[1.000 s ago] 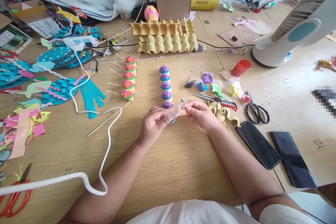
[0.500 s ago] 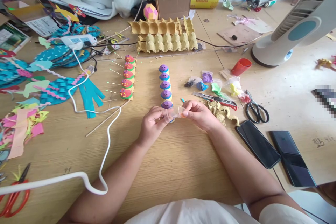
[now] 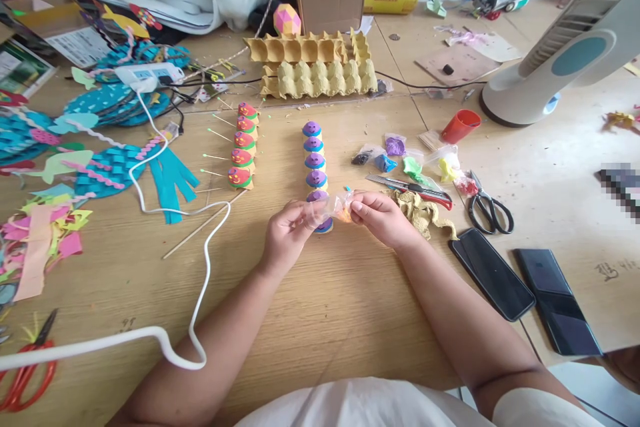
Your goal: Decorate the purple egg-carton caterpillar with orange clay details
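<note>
A small clear plastic bag [image 3: 341,205] with something orange inside is stretched between my two hands. My left hand [image 3: 290,230] pinches its left end, and my right hand [image 3: 379,215] pinches the end with the orange lump. Just beneath and behind the bag runs a row of purple and blue painted egg-carton bumps [image 3: 315,161] with small faces; its near end is partly covered. Left of it stands a row of red and green bumps [image 3: 243,141] with green-tipped sticks.
Bags of coloured clay [image 3: 395,145], a cutter [image 3: 410,188], black scissors [image 3: 490,211] and a phone [image 3: 493,273] lie right. A white cable [image 3: 207,267] crosses the left. Egg cartons [image 3: 327,79] and a fan [image 3: 550,60] stand farther back.
The bag shows more between my hands, with more of the orange lump visible. My hands have shifted only slightly, and the nearest purple and blue bump is less covered.
</note>
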A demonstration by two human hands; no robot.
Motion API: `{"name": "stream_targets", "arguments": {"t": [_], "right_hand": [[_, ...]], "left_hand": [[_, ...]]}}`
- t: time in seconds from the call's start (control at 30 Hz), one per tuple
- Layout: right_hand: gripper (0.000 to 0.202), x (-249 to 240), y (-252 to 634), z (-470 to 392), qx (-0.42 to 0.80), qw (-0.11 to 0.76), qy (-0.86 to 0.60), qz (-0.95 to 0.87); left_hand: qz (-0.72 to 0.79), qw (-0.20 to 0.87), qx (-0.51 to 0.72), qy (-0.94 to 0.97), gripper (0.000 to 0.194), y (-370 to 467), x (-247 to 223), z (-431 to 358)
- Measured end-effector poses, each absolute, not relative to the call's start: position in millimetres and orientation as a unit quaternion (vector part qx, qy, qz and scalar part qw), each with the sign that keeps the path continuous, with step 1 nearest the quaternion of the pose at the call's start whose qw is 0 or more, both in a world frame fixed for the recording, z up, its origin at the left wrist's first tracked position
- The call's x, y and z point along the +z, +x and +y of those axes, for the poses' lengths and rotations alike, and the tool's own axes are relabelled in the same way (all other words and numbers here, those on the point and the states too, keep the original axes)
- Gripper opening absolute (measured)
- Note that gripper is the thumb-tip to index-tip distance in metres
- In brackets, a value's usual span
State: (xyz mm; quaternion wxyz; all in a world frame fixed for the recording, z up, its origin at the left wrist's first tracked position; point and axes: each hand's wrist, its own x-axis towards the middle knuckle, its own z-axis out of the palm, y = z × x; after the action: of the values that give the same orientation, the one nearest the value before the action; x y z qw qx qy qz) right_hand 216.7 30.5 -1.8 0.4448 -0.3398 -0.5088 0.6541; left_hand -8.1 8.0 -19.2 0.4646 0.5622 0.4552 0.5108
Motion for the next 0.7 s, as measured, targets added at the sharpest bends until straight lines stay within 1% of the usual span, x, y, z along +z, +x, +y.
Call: {"name": "stream_targets", "arguments": {"t": [0.2, 0.3, 0.4, 0.47, 0.53, 0.63, 0.7], "right_hand": [[0.029, -1, 212, 28, 0.699, 0.450, -0.321, -0.454], [0.032, -3, 211, 29, 0.691, 0.468, -0.313, -0.454], [0.035, -5, 212, 30, 0.690, 0.467, -0.319, -0.451], [0.037, -4, 213, 28, 0.712, 0.448, -0.326, -0.432], [0.040, -2, 214, 27, 0.752, 0.409, -0.318, -0.408], [0.044, 2, 214, 25, 0.802, 0.355, -0.290, -0.384], [0.042, 3, 215, 26, 0.811, 0.353, -0.283, -0.371]], "left_hand": [[0.450, 0.478, 0.512, 0.553, 0.029, -7, -16, 7], [0.449, 0.458, 0.499, 0.582, 0.027, -6, -12, 7], [0.441, 0.448, 0.501, 0.594, 0.028, -6, -10, 7], [0.442, 0.446, 0.505, 0.592, 0.030, -6, -11, 7], [0.447, 0.442, 0.504, 0.592, 0.031, -7, -12, 7], [0.449, 0.410, 0.497, 0.619, 0.029, -7, -11, 7], [0.443, 0.375, 0.490, 0.650, 0.026, -7, -9, 7]]}}
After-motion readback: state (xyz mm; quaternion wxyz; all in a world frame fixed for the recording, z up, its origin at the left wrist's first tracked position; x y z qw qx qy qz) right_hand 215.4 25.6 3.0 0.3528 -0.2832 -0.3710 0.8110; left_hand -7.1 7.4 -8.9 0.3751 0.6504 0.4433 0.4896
